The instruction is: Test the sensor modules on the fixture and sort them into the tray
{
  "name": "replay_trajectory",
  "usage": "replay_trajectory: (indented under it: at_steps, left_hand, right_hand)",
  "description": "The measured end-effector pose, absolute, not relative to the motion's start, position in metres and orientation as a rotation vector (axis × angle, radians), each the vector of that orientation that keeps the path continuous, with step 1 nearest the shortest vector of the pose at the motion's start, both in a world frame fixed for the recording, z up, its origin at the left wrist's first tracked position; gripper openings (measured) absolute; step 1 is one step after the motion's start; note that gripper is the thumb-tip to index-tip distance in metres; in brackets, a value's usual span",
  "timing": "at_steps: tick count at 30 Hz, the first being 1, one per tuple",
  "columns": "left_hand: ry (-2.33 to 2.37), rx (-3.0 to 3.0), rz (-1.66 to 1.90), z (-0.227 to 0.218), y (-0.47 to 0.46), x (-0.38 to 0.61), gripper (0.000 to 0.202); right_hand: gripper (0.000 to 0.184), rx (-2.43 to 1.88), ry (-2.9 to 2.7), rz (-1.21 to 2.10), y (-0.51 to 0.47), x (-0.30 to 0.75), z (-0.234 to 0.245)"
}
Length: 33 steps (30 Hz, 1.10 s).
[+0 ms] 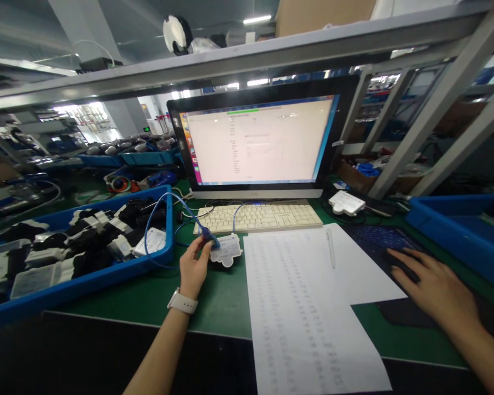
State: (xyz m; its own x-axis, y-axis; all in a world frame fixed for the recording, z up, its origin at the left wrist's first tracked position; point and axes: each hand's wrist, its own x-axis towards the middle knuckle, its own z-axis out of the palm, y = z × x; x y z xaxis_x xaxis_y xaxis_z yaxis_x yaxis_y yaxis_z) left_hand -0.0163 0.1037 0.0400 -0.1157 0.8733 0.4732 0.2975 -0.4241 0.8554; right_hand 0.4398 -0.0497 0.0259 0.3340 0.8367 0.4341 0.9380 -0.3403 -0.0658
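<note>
My left hand (194, 267), with a pale watch at the wrist, pinches a blue cable's plug (208, 236) between thumb and fingers. Right beside it lies a white flat module (228, 251) with rounded lobes, its left edge near or touching the plug; I cannot tell whether they are joined. A loop of blue cable (147, 233) arches from the plug over the bin's edge. On the right, my right hand (438, 285) rests over a black computer mouse (407, 269), fingers draped on it, on a dark patterned mouse pad (381, 238).
Printed sheets (296, 307) with a pen (330, 248) lie between my hands. Behind are a keyboard (267, 216) and a lit monitor (259, 142). A blue bin (170, 219) of black and white parts stands left, another blue bin (448, 230) right. A second white module (346, 203) lies near the monitor.
</note>
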Motion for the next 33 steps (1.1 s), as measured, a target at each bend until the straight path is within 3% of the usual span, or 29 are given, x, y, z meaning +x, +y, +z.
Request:
replay_trajectory:
  at_steps: [12, 19, 21, 26, 29, 33]
  left_hand:
    - [1.331, 1.964, 1.555, 0.052, 0.098, -0.015, 0.033]
    - [1.236, 2.234, 1.720, 0.043, 0.097, -0.018, 0.026]
    - [1.183, 2.272, 1.764, 0.039, 0.098, -0.019, 0.027]
    - [1.203, 2.294, 1.759, 0.039, 0.096, -0.018, 0.031]
    - [1.247, 2.343, 1.719, 0.039, 0.094, -0.018, 0.032]
    - [1.317, 2.313, 1.699, 0.028, 0.098, -0.023, 0.031]
  right_hand:
    - [0.048, -2.323, -1.550, -0.463, -0.050, 0.436, 0.027]
    - [0.037, -2.097, -1.401, -0.526, -0.048, 0.424, 0.046]
    - [0.030, -1.946, -1.240, -0.356, -0.038, 0.423, 0.061]
    - [0.024, -1.472, -0.350, 0.546, 0.022, 0.442, 0.092]
    - [0.018, -1.369, -0.148, 0.673, 0.065, 0.468, 0.094]
    - [0.028, -1.225, 0.030, 0.714, 0.101, 0.499, 0.087]
